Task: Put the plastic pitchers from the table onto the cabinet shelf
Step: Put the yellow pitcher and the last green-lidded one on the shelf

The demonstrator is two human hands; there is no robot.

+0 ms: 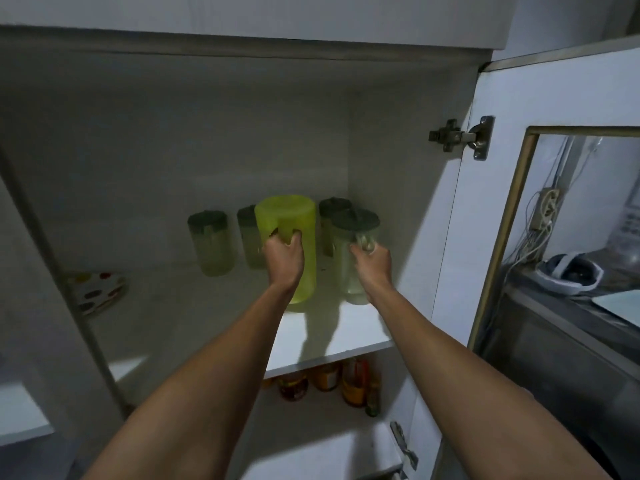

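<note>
Both my arms reach into an open white cabinet. My left hand (284, 258) grips the handle of a yellow-green plastic pitcher (294, 223) that stands on the white shelf (332, 337). My right hand (372, 263) is closed around the handle of a clear pitcher with a dark lid (353, 230), also on the shelf, just right of the yellow-green one. Three more clear pitchers with dark lids stand behind: one at the left (210, 244), one partly hidden behind the yellow-green pitcher (247, 237), one at the back right (332, 207).
A plate with coloured spots (98, 292) lies at the shelf's left. Below the shelf stand several bottles and jars (353, 382). The cabinet door (554, 168) hangs open at the right, with a hinge (460, 136). A counter with a white headset (568, 275) is beyond it.
</note>
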